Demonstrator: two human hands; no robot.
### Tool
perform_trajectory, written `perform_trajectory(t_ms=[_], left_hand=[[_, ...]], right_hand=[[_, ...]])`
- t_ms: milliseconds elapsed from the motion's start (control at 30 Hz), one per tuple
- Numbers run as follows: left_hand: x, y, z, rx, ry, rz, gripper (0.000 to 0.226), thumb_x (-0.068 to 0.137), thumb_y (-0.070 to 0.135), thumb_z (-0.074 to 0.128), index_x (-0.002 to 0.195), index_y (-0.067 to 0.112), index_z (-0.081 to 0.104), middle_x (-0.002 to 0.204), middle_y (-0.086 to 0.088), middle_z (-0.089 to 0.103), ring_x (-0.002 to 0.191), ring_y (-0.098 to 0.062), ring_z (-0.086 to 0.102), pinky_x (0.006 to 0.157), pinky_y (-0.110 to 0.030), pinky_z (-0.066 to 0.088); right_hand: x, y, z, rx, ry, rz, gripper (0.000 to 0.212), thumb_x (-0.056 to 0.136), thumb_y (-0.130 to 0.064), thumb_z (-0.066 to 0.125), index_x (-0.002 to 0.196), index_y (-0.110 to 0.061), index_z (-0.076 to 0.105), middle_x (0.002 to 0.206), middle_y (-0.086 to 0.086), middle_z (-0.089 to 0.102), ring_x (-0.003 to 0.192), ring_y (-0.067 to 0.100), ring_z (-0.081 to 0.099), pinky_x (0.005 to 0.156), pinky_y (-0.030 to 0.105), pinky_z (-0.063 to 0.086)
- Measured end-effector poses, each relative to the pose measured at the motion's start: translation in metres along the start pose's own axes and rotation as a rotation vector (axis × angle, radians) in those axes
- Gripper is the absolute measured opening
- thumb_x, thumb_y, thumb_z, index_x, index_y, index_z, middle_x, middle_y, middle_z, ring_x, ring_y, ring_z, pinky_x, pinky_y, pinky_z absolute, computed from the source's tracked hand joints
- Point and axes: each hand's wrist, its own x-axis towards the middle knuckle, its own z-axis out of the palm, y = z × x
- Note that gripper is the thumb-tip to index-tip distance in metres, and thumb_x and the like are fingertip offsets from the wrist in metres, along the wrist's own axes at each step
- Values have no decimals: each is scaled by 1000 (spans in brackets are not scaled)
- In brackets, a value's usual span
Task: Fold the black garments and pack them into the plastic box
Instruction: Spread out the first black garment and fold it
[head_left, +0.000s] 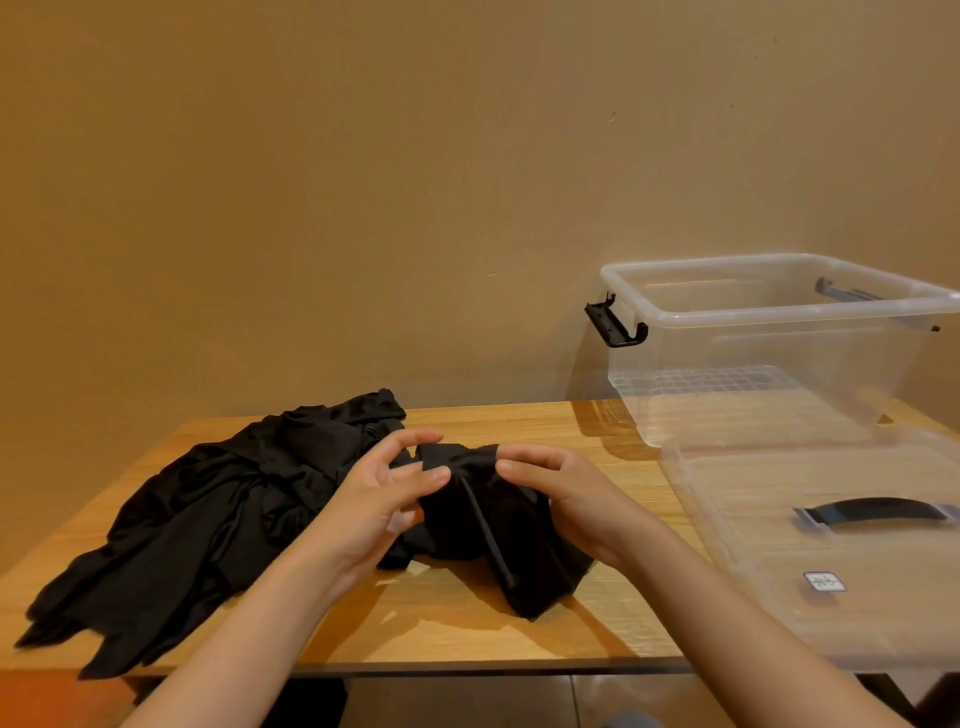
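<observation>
Black soft cloth garment (498, 525), bunched before me: my left hand (382, 501) and right hand (563, 493) both pinch its far edge; clear plastic box (779, 312), open, stands rightward, nearer my right hand.

Head camera looks forward and down, close over the table (467, 639).
</observation>
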Motion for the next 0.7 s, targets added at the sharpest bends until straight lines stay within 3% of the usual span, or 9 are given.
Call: perform_trajectory(t_ms=[133,233,300,367,467,600,633,700], left_hand=[[1,8,-1,72,30,41,79,42,33,97,110,16,62,106,-17,72,102,-30,69,81,-29,57],[1,19,-8,330,116,96,39,57,16,91,90,21,70,103,-7,73,104,-24,68,92,-32,52],[2,28,-12,517,169,107,29,68,2,83,85,24,72,103,2,73,105,-13,67,94,-29,50],[2,39,-12,622,187,124,26,74,-2,78,86,20,72,82,16,71,83,4,66,77,-13,50],[7,53,-14,788,217,172,20,78,2,77,88,18,71,54,26,56,58,9,55,63,-8,42],[12,75,-22,1028,246,158,17,76,6,80,81,20,71,83,16,64,82,-1,59,71,-18,40],[14,82,-24,1085,251,154,18,75,6,80,80,20,70,87,9,65,84,-6,60,72,-19,41],[14,95,-27,1163,238,161,17,75,3,80,80,16,70,82,2,65,71,1,60,63,-10,40]], right_hand=[[-1,2,-2,-72,14,6,21,84,-21,71,103,-14,72,115,7,66,105,22,66,82,29,52],[-3,-6,-11,-171,97,-17,19,83,-12,71,99,-22,75,111,-1,68,104,17,65,86,32,55],[-4,-14,-19,-243,155,-25,27,82,-7,71,96,-29,76,110,-5,68,104,14,64,89,33,54],[-5,-23,-26,-272,194,-47,32,82,0,70,96,-28,76,108,-5,69,102,9,63,81,23,55],[-6,-35,-35,-347,246,-84,33,82,5,67,96,-24,74,104,-3,70,99,8,64,67,13,51],[-5,-55,-49,-580,375,-181,28,84,-1,67,99,-25,71,101,-8,68,97,4,61,72,17,53],[-5,-61,-52,-631,404,-221,27,85,-3,67,100,-24,71,100,-10,67,96,2,60,75,18,53],[-5,-74,-60,-708,460,-298,23,85,-7,68,102,-23,71,99,-12,65,95,0,58,75,16,49]])
